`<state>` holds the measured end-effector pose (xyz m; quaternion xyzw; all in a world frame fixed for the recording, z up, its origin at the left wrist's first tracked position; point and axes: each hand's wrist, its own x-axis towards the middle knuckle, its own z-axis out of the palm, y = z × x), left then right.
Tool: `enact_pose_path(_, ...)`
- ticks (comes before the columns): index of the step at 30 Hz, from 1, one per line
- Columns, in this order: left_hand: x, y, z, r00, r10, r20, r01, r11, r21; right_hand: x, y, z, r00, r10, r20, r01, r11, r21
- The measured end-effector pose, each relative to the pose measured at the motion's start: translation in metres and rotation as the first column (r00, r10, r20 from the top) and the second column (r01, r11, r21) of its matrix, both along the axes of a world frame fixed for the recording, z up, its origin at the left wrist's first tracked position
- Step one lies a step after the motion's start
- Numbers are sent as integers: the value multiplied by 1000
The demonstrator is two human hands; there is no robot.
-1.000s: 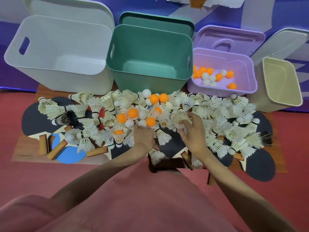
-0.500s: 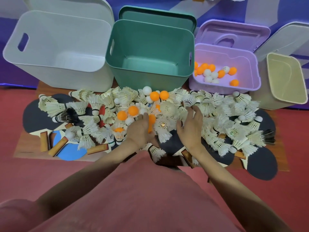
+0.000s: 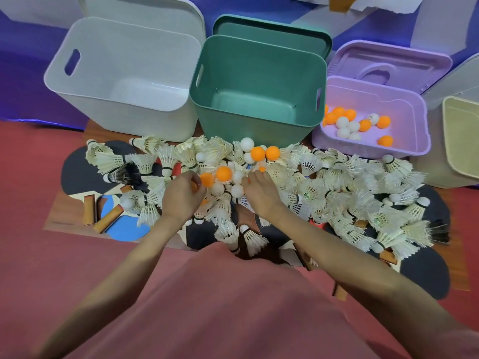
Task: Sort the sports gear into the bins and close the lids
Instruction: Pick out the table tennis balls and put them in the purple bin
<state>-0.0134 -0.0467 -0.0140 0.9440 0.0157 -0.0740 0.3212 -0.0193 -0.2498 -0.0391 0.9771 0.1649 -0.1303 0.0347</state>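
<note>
Gathering balls from mid-frame, the left hand curls round an orange ball while the right hand pinches something orange; likely bound for the purple bin, right, which already holds balls.

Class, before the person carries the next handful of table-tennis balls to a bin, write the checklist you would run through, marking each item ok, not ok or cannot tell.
1. Lilac plastic bin open, lid off: ok.
2. It already holds orange and white balls only, so it is the right bin: ok.
3. Left hand grips an orange ball: ok, orange shows between its fingers.
4. Right hand grips a ball: cannot tell, a trace of orange shows at the fingers.
5. Path past the green plastic bin clear: ok.
6. No feathered shuttlecocks caught in either grip: cannot tell.
</note>
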Motion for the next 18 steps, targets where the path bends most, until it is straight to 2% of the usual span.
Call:
enact_pose_path(3,7,14,-1,1000,4,-8,-4,999,36,3,-2,-1,995,32,94,-37,998,57)
enact_pose_path(5,14,22,-2,998,-51,-41,54,996,77,2,-3,3,996,-52,70,38,982,185)
enact_pose_path(8,25,24,-1,958,-232,-168,263,945,194,-3,-8,8,976,-219,7,194,880,434)
enact_pose_path(10,31,16,-1,898,-342,-277,420,854,308,-7,-8,11,967,-253,-38,239,838,491)
enact_pose_path(14,40,-2,-3,792,-383,-475,585,699,412,-10,-3,9,980,-179,-89,199,908,369)
enact_pose_path(18,43,-11,-5,784,-344,-517,603,621,501,-10,14,5,987,-155,-36,159,968,192)
